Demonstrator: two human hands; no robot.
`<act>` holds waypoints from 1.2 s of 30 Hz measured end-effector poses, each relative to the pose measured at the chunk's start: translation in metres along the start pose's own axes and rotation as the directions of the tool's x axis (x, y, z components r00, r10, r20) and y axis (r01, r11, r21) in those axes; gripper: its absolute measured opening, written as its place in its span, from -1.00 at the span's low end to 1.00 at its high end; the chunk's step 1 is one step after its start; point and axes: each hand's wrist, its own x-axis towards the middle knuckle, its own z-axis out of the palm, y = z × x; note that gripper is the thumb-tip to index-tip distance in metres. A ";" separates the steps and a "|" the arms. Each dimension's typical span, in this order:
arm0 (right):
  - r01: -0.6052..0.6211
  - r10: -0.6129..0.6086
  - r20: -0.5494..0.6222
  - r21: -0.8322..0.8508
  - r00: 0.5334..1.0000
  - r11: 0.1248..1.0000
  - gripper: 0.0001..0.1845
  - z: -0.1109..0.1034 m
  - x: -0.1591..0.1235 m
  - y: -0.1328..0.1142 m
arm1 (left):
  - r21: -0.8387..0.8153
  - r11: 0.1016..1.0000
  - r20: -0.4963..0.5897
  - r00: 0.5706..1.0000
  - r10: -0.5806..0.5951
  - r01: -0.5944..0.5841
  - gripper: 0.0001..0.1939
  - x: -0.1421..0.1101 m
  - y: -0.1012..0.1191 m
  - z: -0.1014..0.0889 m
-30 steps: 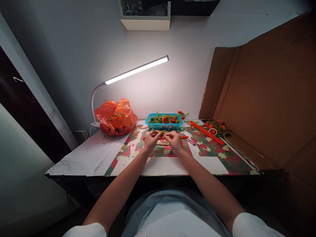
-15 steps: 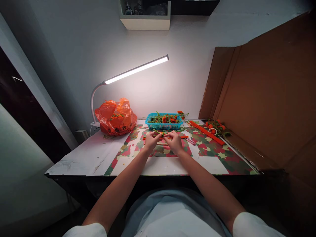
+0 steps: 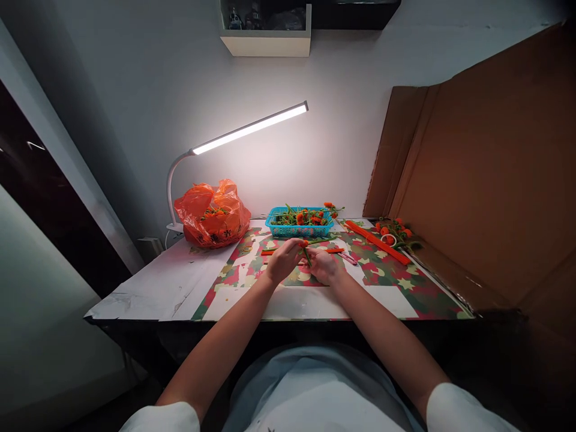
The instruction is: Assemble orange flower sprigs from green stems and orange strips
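Note:
Both hands meet over the middle of the table. A small orange flower with a green stem point(image 3: 308, 257) is between them, its head at the top and the stem slanting down toward me. My left hand point(image 3: 286, 259) has its fingers closed at the flower head. Lower on the right, my right hand point(image 3: 322, 265) is turned partly palm up, with its fingers closed around the stem; some fingertips are hidden. Behind the hands lies an orange strip point(image 3: 336, 251), with a green stem point(image 3: 324, 240) beyond it. A pink looped item point(image 3: 348, 258) lies right of my right hand.
A blue basket point(image 3: 299, 231) of orange flowers stands behind the hands. Left of it sits an orange plastic bag point(image 3: 211, 216) under a lit lamp point(image 3: 249, 129). To the right are long orange strips point(image 3: 378, 243), a white ring point(image 3: 388, 240), more flowers point(image 3: 400, 228) and a cardboard sheet point(image 3: 472, 180).
The green stem has swung from pointing up left to pointing down toward me, and the orange head now shows. My right hand has rolled palm up and dropped slightly; my left hand has shifted right.

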 end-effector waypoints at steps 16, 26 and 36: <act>0.310 -0.601 0.144 -0.933 0.786 0.183 -0.80 0.002 -0.014 -0.001 | -0.700 0.073 0.338 0.419 -0.843 0.711 -0.70 0.001 -0.017 0.009; 0.254 -0.600 0.129 -0.958 0.789 0.129 -0.78 0.011 -0.008 0.005 | -0.654 0.203 0.221 0.441 -0.870 0.728 -0.71 0.001 -0.010 0.014; 0.072 -0.074 -0.262 -0.018 0.962 0.997 -0.68 0.018 0.012 0.022 | -0.144 0.931 -0.280 0.889 -0.363 0.335 -0.85 0.003 0.010 0.018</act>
